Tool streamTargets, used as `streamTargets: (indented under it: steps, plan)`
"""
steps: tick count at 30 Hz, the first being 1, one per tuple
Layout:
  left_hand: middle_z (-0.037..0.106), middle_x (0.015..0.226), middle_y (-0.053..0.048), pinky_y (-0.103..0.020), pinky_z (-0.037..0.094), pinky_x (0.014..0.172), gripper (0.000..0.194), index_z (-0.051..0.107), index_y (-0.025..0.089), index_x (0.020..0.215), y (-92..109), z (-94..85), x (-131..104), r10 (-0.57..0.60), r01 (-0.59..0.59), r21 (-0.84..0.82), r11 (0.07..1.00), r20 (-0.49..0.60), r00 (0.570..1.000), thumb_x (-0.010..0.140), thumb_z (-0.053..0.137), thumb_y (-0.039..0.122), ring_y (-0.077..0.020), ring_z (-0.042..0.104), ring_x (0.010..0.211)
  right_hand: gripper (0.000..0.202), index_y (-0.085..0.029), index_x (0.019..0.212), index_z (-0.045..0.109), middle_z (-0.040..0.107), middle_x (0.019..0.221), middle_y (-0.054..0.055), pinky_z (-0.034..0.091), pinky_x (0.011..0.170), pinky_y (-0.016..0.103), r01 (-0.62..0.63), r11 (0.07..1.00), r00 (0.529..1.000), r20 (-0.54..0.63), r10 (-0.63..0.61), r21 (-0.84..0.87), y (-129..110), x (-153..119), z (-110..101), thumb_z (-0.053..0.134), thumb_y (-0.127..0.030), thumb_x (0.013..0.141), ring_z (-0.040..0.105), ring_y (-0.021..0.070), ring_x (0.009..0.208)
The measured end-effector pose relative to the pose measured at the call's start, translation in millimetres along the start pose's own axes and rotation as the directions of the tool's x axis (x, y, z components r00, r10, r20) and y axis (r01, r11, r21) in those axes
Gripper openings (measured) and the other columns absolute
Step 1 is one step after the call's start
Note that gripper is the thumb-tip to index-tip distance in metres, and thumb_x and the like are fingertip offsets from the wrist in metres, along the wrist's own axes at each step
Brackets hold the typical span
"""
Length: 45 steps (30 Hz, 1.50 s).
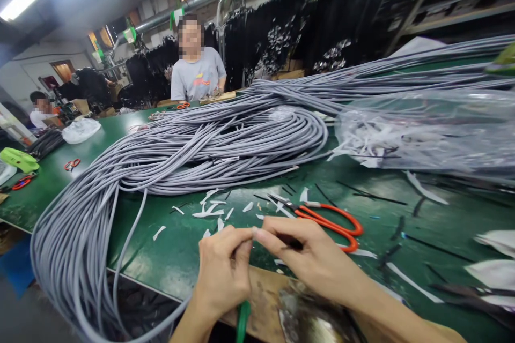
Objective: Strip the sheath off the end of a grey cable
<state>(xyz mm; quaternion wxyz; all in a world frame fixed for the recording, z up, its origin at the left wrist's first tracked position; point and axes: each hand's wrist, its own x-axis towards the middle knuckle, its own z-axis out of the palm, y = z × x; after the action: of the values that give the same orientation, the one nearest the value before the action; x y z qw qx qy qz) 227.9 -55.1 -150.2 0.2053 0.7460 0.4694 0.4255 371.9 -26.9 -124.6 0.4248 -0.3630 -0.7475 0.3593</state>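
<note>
Near the front edge of the green table, my left hand (225, 265) and my right hand (308, 252) meet at the fingertips, both closed in a pinch. Whatever lies between the fingers is hidden or too small to make out. A grey cable (175, 313) runs up from the lower left and passes out of sight at my left wrist. Orange-handled scissors (328, 222) lie just beyond my right hand. White scraps (209, 210) are scattered past my fingertips. Under my hands is a brown board (263, 292), and a green strip (242, 321) shows below my left hand.
A large bundle of grey cables (161, 155) loops across the table (156, 257) and hangs over its left edge. On the right rests a clear plastic bag (438, 134) with white strips inside. Smaller red scissors (72, 164) lie far left. A person (198, 72) is across the table.
</note>
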Motion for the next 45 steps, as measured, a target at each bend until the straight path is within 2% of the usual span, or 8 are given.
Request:
streamTargets:
  steps: [4, 10, 18, 24, 27, 31, 36, 45]
  plan:
    - [0.058, 0.057, -0.005, -0.024, 0.037, 0.049, 0.033, 0.071, 0.016, 0.083, -1.0, -0.1, -5.3, 0.084, -0.085, -0.036, 0.996, -0.028, 0.996, 0.089, 0.041, 0.026, -0.0150, 0.050, 0.052, 0.053, -0.021, 0.048, 0.037, 0.024, 0.044, -0.007, 0.015, 0.034, 0.023, -0.199, 0.951, 0.978, 0.111, 0.177, 0.235, 19.1, 3.6, 5.8, 0.045, -0.062, 0.080, 0.020, 0.0075, 0.039]
    - [0.057, 0.054, -0.005, -0.024, 0.037, 0.047, 0.036, 0.073, 0.016, 0.078, 1.4, 0.7, -5.5, -0.013, -0.009, -0.207, 0.978, -0.102, 0.995, 0.089, 0.045, 0.037, -0.0141, 0.048, 0.050, 0.056, -0.022, 0.048, 0.032, 0.021, 0.040, -0.010, 0.009, 0.031, 0.023, -0.346, 0.824, 0.936, 0.225, 0.270, 0.449, 30.4, 3.0, 14.6, 0.050, -0.070, 0.071, 0.012, 0.0050, 0.034]
    - [0.058, 0.057, -0.002, -0.022, 0.035, 0.050, 0.028, 0.067, 0.015, 0.070, 5.4, 4.4, -0.1, -0.114, 0.092, -0.143, 0.985, -0.153, 0.982, 0.086, 0.047, 0.028, -0.0122, 0.048, 0.050, 0.054, -0.021, 0.049, 0.033, 0.028, 0.047, -0.006, 0.018, 0.037, 0.024, -0.183, 0.947, 0.978, 0.146, 0.148, 0.263, 4.2, -1.2, 4.5, 0.043, -0.064, 0.080, 0.024, 0.0088, 0.042]
    - [0.058, 0.058, -0.003, -0.024, 0.033, 0.051, 0.030, 0.062, 0.017, 0.071, 2.3, 2.7, -4.5, 0.037, -0.037, 0.047, 0.998, 0.000, 0.999, 0.089, 0.039, 0.023, -0.0130, 0.051, 0.051, 0.057, -0.022, 0.049, 0.025, 0.023, 0.050, -0.005, 0.021, 0.041, 0.025, -0.093, 0.991, 0.995, 0.050, 0.089, 0.093, 5.4, 0.6, 5.8, 0.038, -0.067, 0.081, 0.023, 0.0096, 0.046]
    - [0.057, 0.056, -0.003, -0.023, 0.035, 0.050, 0.037, 0.061, 0.016, 0.068, 0.6, 2.2, -6.4, 0.098, -0.099, -0.027, 0.995, -0.042, 0.994, 0.091, 0.038, 0.032, -0.0123, 0.049, 0.049, 0.058, -0.022, 0.049, 0.028, 0.025, 0.047, -0.006, 0.020, 0.039, 0.023, -0.226, 0.957, 0.969, 0.147, 0.201, 0.180, 7.8, 2.3, 8.4, 0.041, -0.071, 0.077, 0.024, 0.0087, 0.043]
    - [0.060, 0.059, -0.003, -0.022, 0.040, 0.054, 0.049, 0.064, 0.015, 0.068, 1.8, 3.6, -4.2, -0.069, 0.037, -0.223, 0.974, -0.138, 0.988, 0.092, 0.035, 0.046, -0.0131, 0.052, 0.054, 0.058, -0.022, 0.048, 0.031, 0.026, 0.044, -0.007, 0.019, 0.038, 0.023, -0.349, 0.898, 0.928, 0.231, 0.292, 0.268, 4.7, 1.8, 13.1, 0.041, -0.073, 0.074, 0.022, 0.0079, 0.042]
    - [0.069, 0.082, -0.007, -0.025, 0.047, 0.074, 0.042, 0.069, 0.014, 0.096, 2.8, 5.0, 0.3, -0.287, 0.196, -0.367, 0.909, -0.210, 0.935, 0.091, 0.039, 0.043, -0.0177, 0.061, 0.078, 0.045, -0.019, 0.060, 0.046, 0.037, 0.055, -0.004, 0.030, 0.045, 0.022, -0.211, 0.971, 0.978, 0.031, 0.209, 0.111, -1.5, -2.7, 13.4, 0.042, -0.058, 0.082, 0.034, 0.0106, 0.049]
    - [0.069, 0.108, -0.008, -0.028, 0.047, 0.092, 0.033, 0.067, 0.016, 0.109, 5.6, 6.0, -2.8, -0.248, 0.170, -0.391, 0.904, -0.158, 0.956, 0.091, 0.044, 0.032, -0.0200, 0.061, 0.105, 0.040, -0.020, 0.053, 0.040, 0.031, 0.047, -0.005, 0.027, 0.041, 0.023, -0.074, 0.993, 0.997, 0.003, 0.074, -0.089, 2.9, -10.3, 14.9, 0.034, -0.041, 0.087, 0.031, 0.0105, 0.043]
